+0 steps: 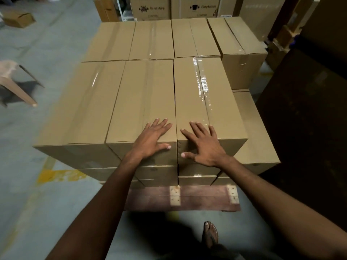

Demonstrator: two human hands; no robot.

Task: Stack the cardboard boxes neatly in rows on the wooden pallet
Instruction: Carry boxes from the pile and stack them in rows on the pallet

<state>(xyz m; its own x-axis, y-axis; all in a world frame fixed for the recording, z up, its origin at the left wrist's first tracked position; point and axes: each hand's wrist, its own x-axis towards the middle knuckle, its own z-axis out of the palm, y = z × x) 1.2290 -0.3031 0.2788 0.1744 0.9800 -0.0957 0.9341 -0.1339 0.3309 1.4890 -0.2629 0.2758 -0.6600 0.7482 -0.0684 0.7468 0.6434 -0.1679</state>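
Long taped cardboard boxes lie stacked in rows on a wooden pallet [202,200] in front of me. My left hand [152,138] rests flat, fingers spread, on the near end of the middle top box [142,102]. On the near end of the neighbouring right top box [204,98] my right hand [203,145] lies flat with its thumb over the front edge. Neither hand grips anything. A further top box [78,107] lies at the left, and a back row [155,40] sits behind. One lower box [251,128] sticks out at the right, a layer down.
Printed cartons [199,7] stand behind the pallet. A dark tall stack [309,109] rises close on the right. A plastic chair [13,85] and a small open box [18,18] sit on the grey floor at left. My sandalled foot [210,233] is near the pallet's front edge.
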